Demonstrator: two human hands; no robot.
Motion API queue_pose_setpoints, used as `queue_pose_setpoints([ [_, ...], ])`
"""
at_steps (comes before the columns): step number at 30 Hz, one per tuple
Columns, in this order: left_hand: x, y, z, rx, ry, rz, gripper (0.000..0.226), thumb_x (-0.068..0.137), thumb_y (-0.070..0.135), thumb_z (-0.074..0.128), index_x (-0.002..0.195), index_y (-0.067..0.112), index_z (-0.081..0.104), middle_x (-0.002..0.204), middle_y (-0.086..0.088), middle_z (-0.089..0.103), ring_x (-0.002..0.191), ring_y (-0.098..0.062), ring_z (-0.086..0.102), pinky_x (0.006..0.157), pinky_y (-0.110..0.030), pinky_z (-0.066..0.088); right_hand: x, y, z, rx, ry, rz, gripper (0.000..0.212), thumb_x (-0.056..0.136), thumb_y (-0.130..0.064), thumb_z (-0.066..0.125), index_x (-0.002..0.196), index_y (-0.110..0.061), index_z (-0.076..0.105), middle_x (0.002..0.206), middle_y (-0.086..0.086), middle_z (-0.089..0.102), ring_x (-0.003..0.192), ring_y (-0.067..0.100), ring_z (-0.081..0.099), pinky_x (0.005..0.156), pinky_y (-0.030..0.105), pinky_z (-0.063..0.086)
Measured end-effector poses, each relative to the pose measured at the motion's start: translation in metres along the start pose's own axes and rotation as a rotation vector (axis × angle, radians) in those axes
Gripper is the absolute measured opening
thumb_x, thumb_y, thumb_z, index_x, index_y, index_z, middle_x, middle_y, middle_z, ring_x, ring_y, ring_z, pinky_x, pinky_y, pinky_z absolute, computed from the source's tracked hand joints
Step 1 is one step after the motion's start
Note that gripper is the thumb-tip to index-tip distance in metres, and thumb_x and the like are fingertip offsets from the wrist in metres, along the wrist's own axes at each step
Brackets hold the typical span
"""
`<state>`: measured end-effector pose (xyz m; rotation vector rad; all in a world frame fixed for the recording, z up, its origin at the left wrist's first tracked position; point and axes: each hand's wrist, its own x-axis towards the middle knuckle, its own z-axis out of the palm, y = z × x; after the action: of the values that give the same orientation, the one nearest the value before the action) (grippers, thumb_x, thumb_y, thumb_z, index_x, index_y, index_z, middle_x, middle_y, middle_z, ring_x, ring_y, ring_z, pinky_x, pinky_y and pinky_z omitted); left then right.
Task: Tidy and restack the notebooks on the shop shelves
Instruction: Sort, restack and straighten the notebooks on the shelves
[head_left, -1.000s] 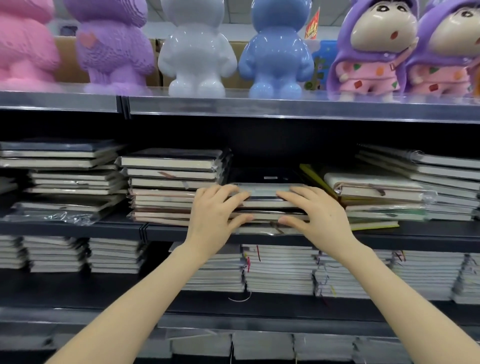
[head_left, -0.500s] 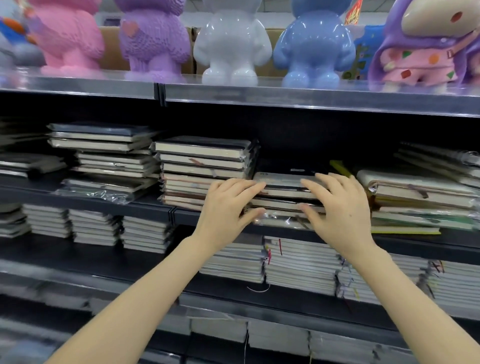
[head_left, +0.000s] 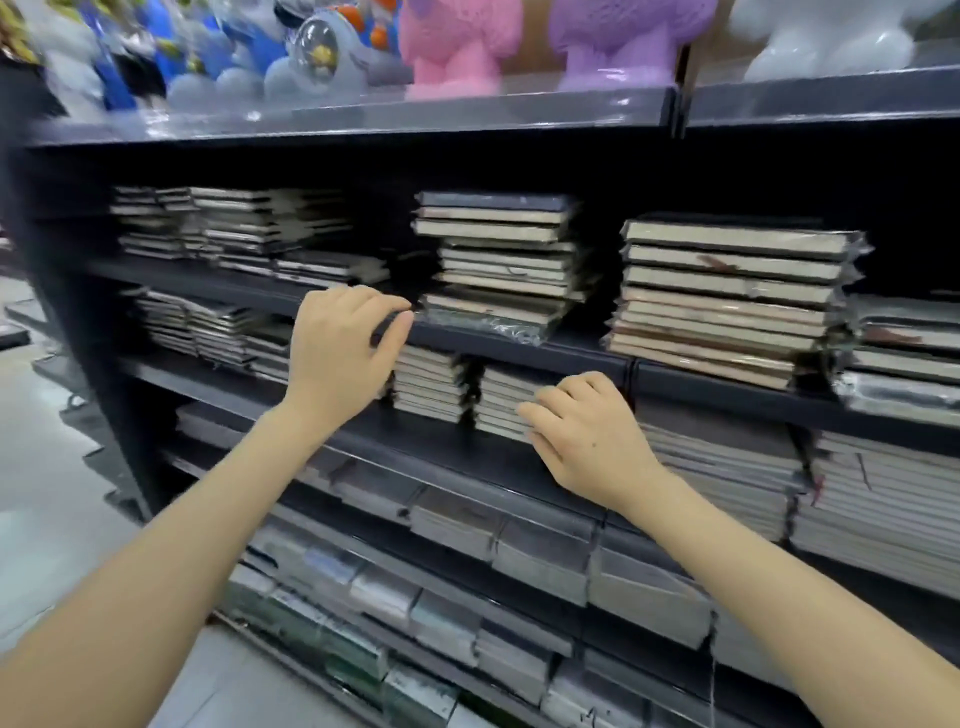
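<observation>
Dark shelves (head_left: 519, 348) hold several stacks of wrapped notebooks. A middle stack (head_left: 504, 260) sits unevenly, with a taller stack (head_left: 727, 291) to its right and a lower stack (head_left: 904, 358) beyond that. My left hand (head_left: 343, 343) hovers at the shelf's front edge just left of the middle stack, fingers spread, holding nothing. My right hand (head_left: 587, 431) is lower, in front of small stacks (head_left: 431, 384) on the shelf below, fingers curled loosely and empty. Whether either hand touches a notebook, I cannot tell.
Pink (head_left: 457, 47), purple (head_left: 618, 41) and white (head_left: 831, 36) figurines stand on the top shelf. More notebook stacks (head_left: 234, 228) fill the left side and the lower shelves (head_left: 519, 551). Grey floor (head_left: 47, 467) lies beyond the unit's left end.
Both hands have left the low stack they were pressing on and moved left along the shelf. The view has swung left, and the right hand has dropped lower.
</observation>
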<state>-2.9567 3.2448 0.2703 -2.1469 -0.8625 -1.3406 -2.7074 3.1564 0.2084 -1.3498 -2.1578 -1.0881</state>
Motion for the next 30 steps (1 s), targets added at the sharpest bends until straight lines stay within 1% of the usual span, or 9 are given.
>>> queue_pose_setpoints([
  [3, -0.01, -0.075, -0.023, 0.031, -0.011, -0.012, 0.028, 0.095, 0.027, 0.05, 0.095, 0.009, 0.071, 0.084, -0.005, 0.071, 0.08, -0.027, 0.064, 0.074, -0.036, 0.04, 0.057, -0.051, 0.039, 0.028, -0.065, -0.029, 0.014, 0.083, -0.027, 0.067, 0.086, -0.014, 0.067, 0.074, 0.001, 0.063, 0.067, 0.026, 0.055, 0.067, 0.035, 0.044],
  [8, -0.012, -0.188, -0.052, 0.092, 0.027, -0.011, 0.027, 0.095, 0.026, 0.05, 0.096, 0.009, 0.07, 0.08, -0.006, 0.069, 0.076, -0.029, 0.062, 0.073, -0.036, 0.04, 0.146, -0.112, 0.089, 0.059, -0.13, 0.008, 0.015, 0.082, -0.029, 0.068, 0.088, -0.015, 0.068, 0.073, 0.001, 0.065, 0.066, 0.026, 0.057, 0.063, 0.034, 0.043],
  [13, -0.004, -0.266, -0.048, 0.086, 0.049, -0.001, 0.024, 0.095, 0.024, 0.051, 0.095, 0.009, 0.071, 0.081, -0.006, 0.07, 0.077, -0.029, 0.062, 0.072, -0.036, 0.041, 0.224, -0.126, 0.123, 0.059, -0.084, 0.079, 0.02, 0.083, -0.029, 0.067, 0.097, -0.015, 0.07, 0.08, 0.0, 0.067, 0.071, 0.026, 0.059, 0.063, 0.034, 0.042],
  [18, 0.006, -0.336, -0.008, 0.047, 0.035, -0.001, 0.028, 0.095, 0.027, 0.05, 0.097, 0.009, 0.071, 0.084, -0.006, 0.07, 0.08, -0.029, 0.063, 0.073, -0.037, 0.043, 0.3, -0.115, 0.171, 0.076, -0.016, 0.208, 0.029, 0.085, -0.029, 0.068, 0.108, -0.011, 0.068, 0.095, 0.006, 0.069, 0.08, 0.029, 0.061, 0.067, 0.036, 0.044],
  [20, 0.01, -0.36, 0.015, 0.037, 0.012, 0.021, 0.029, 0.095, 0.028, 0.048, 0.096, 0.009, 0.071, 0.084, -0.005, 0.07, 0.08, -0.028, 0.063, 0.073, -0.036, 0.043, 0.324, -0.105, 0.195, 0.051, -0.094, 0.271, 0.037, 0.089, -0.034, 0.063, 0.119, -0.012, 0.063, 0.109, 0.009, 0.066, 0.094, 0.032, 0.059, 0.074, 0.039, 0.044],
  [23, 0.018, -0.395, 0.051, 0.036, -0.036, 0.047, 0.031, 0.095, 0.03, 0.047, 0.096, 0.01, 0.071, 0.084, -0.004, 0.071, 0.079, -0.027, 0.064, 0.072, -0.035, 0.042, 0.358, -0.093, 0.227, 0.054, -0.243, 0.405, 0.052, 0.094, -0.048, 0.05, 0.137, -0.019, 0.047, 0.134, 0.009, 0.052, 0.118, 0.033, 0.048, 0.09, 0.042, 0.041],
  [27, 0.028, -0.442, 0.095, 0.021, -0.097, 0.06, 0.031, 0.094, 0.031, 0.048, 0.096, 0.01, 0.071, 0.083, -0.004, 0.071, 0.077, -0.027, 0.064, 0.069, -0.036, 0.045, 0.408, -0.076, 0.254, 0.114, -0.452, 0.444, 0.073, 0.084, -0.065, 0.052, 0.147, -0.034, 0.03, 0.157, 0.007, 0.022, 0.142, 0.034, 0.019, 0.113, 0.048, 0.024],
  [28, 0.03, -0.451, 0.105, 0.009, -0.109, 0.058, 0.031, 0.094, 0.032, 0.048, 0.096, 0.01, 0.071, 0.082, -0.003, 0.071, 0.077, -0.027, 0.063, 0.068, -0.036, 0.045, 0.417, -0.072, 0.259, 0.15, -0.513, 0.468, 0.076, 0.082, -0.067, 0.053, 0.147, -0.038, 0.027, 0.159, 0.006, 0.016, 0.144, 0.033, 0.013, 0.115, 0.049, 0.022],
  [30, 0.034, -0.47, 0.123, -0.02, -0.124, 0.057, 0.031, 0.094, 0.031, 0.048, 0.096, 0.011, 0.071, 0.082, -0.003, 0.07, 0.077, -0.026, 0.063, 0.068, -0.037, 0.045, 0.431, -0.064, 0.271, 0.214, -0.631, 0.538, 0.08, 0.079, -0.071, 0.052, 0.148, -0.043, 0.021, 0.16, 0.002, 0.011, 0.146, 0.031, 0.009, 0.113, 0.047, 0.025],
])
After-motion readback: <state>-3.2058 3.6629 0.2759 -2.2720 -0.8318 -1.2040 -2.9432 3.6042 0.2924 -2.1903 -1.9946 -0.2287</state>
